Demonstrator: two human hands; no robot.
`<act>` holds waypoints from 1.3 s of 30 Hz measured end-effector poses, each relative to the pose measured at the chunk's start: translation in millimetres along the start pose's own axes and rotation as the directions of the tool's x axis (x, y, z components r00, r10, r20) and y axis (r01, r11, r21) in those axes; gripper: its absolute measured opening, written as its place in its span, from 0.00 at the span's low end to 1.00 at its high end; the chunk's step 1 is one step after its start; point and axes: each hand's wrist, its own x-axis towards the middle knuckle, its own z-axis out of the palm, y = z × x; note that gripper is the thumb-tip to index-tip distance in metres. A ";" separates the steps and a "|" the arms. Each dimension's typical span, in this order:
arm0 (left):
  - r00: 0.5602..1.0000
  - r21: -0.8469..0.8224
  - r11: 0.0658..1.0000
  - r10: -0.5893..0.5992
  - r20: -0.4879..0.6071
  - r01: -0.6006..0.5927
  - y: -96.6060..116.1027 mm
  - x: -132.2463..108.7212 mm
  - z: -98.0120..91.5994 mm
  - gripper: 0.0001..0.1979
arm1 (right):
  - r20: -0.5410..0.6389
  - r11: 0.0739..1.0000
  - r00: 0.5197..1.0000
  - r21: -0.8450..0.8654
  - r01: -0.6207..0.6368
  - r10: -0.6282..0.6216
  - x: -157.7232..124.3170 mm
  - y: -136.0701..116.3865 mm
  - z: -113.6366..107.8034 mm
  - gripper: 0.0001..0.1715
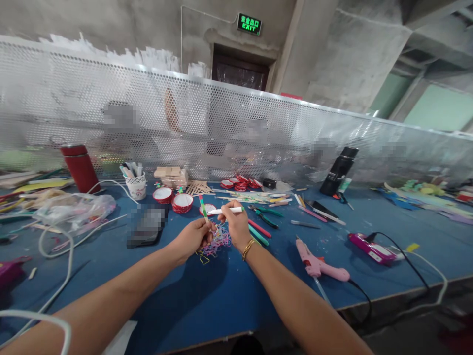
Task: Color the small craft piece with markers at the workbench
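Observation:
Between the fingers of my left hand stands a flat wooden craft stick, coloured pink at its top and green below. My right hand grips a white marker pen, lying almost level, its tip pointing left close to the stick. Whether tip and stick touch, I cannot tell. Under both hands lies a tangled heap of coloured rubber bands. A red marker and a green marker lie just right of my right hand.
Beyond the hands are red-and-white round paper cups and green-handled pliers. A pink glue gun lies at right, a phone at left. A red flask and black bottle stand before a perforated metal screen.

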 end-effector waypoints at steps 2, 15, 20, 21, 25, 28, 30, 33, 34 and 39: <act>1.000 0.004 1.000 0.007 0.008 -0.007 -1.2 0.5 -0.1 0.13 | 0.023 1.000 1.000 -0.007 -0.007 0.007 -0.6 -1.0 0.5 0.12; 1.000 0.009 1.000 -0.001 0.006 0.001 -4.2 2.4 0.3 0.13 | -0.016 1.000 1.000 -0.010 0.003 -0.003 0.4 -0.9 -0.2 0.12; 1.000 0.022 1.000 0.007 0.006 -0.008 -5.5 4.2 0.1 0.13 | 0.022 1.000 1.000 -0.014 -0.009 0.009 0.0 -1.2 0.4 0.13; 1.000 0.022 1.000 0.007 0.008 -0.008 -5.9 4.7 -0.1 0.13 | 0.023 1.000 1.000 -0.018 -0.012 0.013 -0.1 -1.6 0.6 0.13; 1.000 0.016 1.000 0.004 0.013 -0.004 -7.1 5.8 -0.6 0.12 | -0.013 1.000 1.000 -0.008 -0.005 0.005 -0.7 -2.9 1.2 0.13; 1.000 0.025 1.000 0.011 0.014 -0.012 -7.9 5.7 -0.3 0.12 | 0.015 1.000 1.000 -0.002 -0.006 0.006 -1.3 -3.2 1.6 0.12; 1.000 0.029 1.000 0.012 0.010 -0.012 -8.4 5.5 -0.1 0.12 | 0.020 1.000 1.000 -0.016 -0.008 0.008 -1.0 -2.5 1.2 0.12; 1.000 0.023 1.000 0.008 0.012 -0.009 -8.9 5.2 -0.1 0.12 | -0.013 1.000 1.000 -0.022 0.006 -0.006 0.1 -0.3 -0.4 0.13; 1.000 0.021 1.000 0.011 0.016 -0.012 -9.2 5.1 -0.2 0.12 | -0.016 1.000 1.000 -0.016 0.012 -0.012 0.4 0.3 -0.7 0.13; 1.000 0.038 0.999 0.017 0.023 -0.017 -10.7 4.0 0.1 0.10 | 0.034 1.000 0.999 -0.010 -0.001 0.001 -0.6 0.1 1.3 0.12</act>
